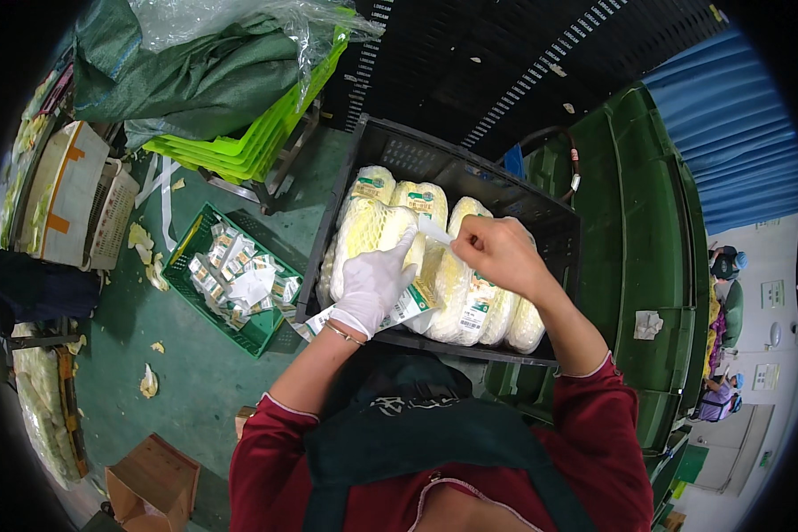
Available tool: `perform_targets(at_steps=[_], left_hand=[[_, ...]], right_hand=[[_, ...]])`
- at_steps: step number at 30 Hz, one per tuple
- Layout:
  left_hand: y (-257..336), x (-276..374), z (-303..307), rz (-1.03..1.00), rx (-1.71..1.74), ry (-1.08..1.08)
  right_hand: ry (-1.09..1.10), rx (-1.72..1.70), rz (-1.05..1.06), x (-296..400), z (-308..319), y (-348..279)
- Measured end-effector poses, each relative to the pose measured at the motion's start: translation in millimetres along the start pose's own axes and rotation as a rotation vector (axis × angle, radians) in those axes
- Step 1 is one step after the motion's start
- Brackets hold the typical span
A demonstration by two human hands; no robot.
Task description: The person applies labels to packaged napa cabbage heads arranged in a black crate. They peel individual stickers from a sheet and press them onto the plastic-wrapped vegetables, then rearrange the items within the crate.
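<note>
A black plastic crate [505, 356] in front of me holds several wrapped napa cabbages [362, 229], some with green and white labels. My left hand [374, 279], in a white glove, lies on a cabbage at the crate's left, its index finger stretched out. Beneath that hand a strip of printed labels [415, 306] hangs over the near side of the crate. My bare right hand [495, 253] pinches a small whitish strip [433, 231] between thumb and fingers, just right of the left fingertip. Whether the strip touches the cabbage is hard to tell.
A green basket [253, 346] of label strips stands on the floor at left. Lime-green crates [259, 143] under a green sack are behind it. Large green bins [645, 266] line the right. Cabbage scraps and an open cardboard box [153, 479] lie at lower left. Co-workers [718, 399] are far right.
</note>
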State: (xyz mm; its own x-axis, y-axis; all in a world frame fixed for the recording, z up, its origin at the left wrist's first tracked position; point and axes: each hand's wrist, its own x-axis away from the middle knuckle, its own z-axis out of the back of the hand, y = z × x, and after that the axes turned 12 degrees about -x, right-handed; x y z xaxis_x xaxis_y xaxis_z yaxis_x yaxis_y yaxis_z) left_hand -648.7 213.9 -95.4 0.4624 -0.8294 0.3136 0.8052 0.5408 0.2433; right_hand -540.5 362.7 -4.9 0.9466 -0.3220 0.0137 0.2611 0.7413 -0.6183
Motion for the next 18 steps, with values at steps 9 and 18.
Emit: perform_targets(at_steps=[9,18], left_hand=[[-1,-5,0,-0.015,-0.064,-0.029],[-8,-22,16,-0.171,-0.183,-0.124]], right_hand=[[0.087,-0.119,-0.077,18,-9,6],[0.156,-0.042,-0.036,19,-11,8]])
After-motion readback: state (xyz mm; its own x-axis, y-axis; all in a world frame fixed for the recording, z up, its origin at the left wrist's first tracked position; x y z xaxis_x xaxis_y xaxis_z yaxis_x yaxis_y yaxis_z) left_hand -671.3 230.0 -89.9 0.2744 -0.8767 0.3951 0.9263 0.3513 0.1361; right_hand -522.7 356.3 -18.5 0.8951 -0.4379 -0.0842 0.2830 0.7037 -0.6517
